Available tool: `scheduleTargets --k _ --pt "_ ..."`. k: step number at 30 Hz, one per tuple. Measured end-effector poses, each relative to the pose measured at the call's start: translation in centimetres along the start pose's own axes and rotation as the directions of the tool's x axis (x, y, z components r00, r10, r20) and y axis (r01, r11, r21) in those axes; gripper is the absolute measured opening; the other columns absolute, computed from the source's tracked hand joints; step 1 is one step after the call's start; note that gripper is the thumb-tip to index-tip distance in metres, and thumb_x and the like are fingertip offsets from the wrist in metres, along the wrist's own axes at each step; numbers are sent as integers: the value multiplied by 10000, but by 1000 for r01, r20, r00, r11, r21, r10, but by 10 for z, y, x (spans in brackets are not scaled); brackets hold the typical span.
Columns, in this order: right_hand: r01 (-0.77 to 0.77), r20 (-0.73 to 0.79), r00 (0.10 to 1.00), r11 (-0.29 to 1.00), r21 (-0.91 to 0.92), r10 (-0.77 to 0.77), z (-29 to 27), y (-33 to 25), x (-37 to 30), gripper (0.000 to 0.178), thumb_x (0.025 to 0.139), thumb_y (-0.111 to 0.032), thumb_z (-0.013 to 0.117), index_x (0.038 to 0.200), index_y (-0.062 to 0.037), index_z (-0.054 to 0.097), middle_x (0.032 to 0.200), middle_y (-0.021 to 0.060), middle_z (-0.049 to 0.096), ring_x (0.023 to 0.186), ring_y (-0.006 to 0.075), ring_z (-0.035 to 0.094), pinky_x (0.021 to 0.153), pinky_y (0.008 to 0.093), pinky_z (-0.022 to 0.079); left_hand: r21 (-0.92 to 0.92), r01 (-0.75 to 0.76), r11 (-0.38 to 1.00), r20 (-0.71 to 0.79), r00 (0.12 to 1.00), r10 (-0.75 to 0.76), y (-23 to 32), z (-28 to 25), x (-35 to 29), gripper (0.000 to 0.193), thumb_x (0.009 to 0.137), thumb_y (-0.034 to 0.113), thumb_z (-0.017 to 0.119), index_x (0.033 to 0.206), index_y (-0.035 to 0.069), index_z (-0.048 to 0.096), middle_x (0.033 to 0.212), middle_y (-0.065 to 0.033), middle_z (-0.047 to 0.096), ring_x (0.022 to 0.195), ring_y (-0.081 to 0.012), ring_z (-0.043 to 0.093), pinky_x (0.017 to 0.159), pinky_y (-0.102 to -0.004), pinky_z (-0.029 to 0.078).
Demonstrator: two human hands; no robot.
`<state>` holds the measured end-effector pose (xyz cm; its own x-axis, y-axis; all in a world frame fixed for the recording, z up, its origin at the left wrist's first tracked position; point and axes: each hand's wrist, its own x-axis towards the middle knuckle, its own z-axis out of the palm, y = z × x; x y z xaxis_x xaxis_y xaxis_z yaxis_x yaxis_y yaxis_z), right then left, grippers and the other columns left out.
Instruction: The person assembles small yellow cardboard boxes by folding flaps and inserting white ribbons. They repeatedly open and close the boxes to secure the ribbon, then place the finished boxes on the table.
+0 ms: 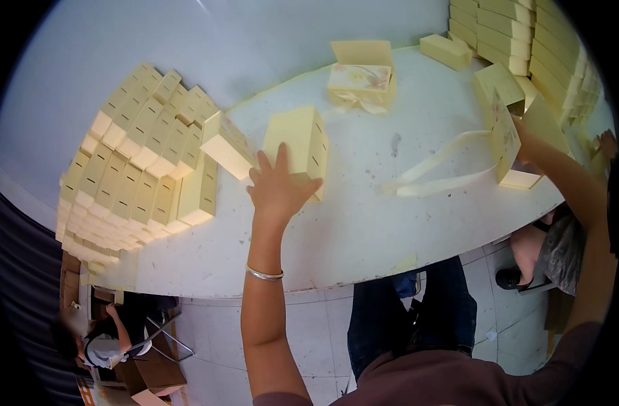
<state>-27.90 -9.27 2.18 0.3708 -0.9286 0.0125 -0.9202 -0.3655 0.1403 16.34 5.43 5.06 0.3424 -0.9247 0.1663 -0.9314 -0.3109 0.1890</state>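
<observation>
My left hand [281,186] lies with fingers spread on the near end of a pale yellow cardboard box [292,128], which has small slots along its right side. Leaning just left of it is another pale yellow box [229,143]. On the right, my right hand [528,143] reaches into or behind an open box [505,139] with a printed floral panel; its fingers are hidden. A cream ribbon [451,159] trails in a loop from this box across the table. Farther back sits an open-lidded box [361,76] with a floral front and a ribbon bow.
Stacked slotted boxes [133,149] fill the table's left side. More boxes [505,30] are piled at the far right, with a single box [446,52] beside them. A co-worker's hand [607,144] shows at the right rim. Another person [113,335] sits at lower left.
</observation>
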Motion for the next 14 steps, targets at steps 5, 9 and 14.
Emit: scheduleTargets --k 5,9,14 --pt "-73 -225 971 996 47 82 -35 26 -7 357 789 -5 517 1143 -38 551 1068 114 601 994 244 558 857 344 443 -565 -169 808 -153 983 99 -29 2 -14 726 689 344 679 1305 63 416 1345 -198 356 1202 -316 393 942 -428 374" --pt "469 -662 749 720 512 -17 -78 -64 -81 347 791 -6 541 1136 -38 538 1133 130 569 1028 274 548 846 347 452 -986 124 -115 99 974 203 -36 -1 -60 673 737 338 614 1300 34 405 1249 -106 485 1122 -241 479 920 -411 405" --pt "676 -575 733 484 556 -364 -53 -174 -88 704 748 -271 707 1356 -160 369 1428 159 243 1233 368 373 944 408 395 -761 625 -176 476 721 504 -45 57 -79 748 740 389 597 1365 84 320 1348 -74 411 1257 -224 372 1030 -419 299"
